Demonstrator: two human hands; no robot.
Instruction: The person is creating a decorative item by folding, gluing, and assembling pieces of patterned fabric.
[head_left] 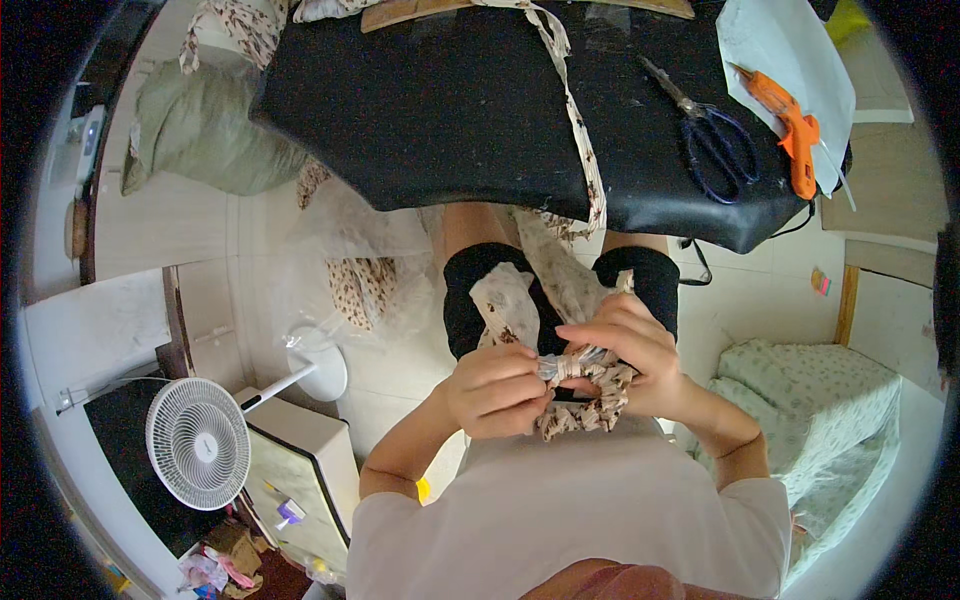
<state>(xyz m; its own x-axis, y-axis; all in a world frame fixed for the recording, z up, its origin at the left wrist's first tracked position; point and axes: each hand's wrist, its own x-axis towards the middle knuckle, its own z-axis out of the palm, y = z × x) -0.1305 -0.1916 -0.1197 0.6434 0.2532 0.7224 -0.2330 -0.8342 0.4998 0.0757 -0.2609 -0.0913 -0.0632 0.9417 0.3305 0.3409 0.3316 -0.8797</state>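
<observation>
Above my lap, my left hand [497,391] has its fingers closed on one side of a gathered fabric band [583,416], beige with dark brown spots. It is bunched into a ring like a scrunchie. Around the other side of the band curls my right hand [640,350], thumb and fingers pinching the ruffles. Loose pale patterned fabric [508,305] hangs over my knees just beyond the hands. Part of the band is hidden by my fingers.
On the black-covered table [430,110] ahead lie a long fabric strip [578,130], dark-handled scissors [712,140] and an orange glue gun [790,130] on a white sheet [800,60]. A white fan [200,445] stands at left. Clear plastic with spotted fabric [362,290] lies on the floor.
</observation>
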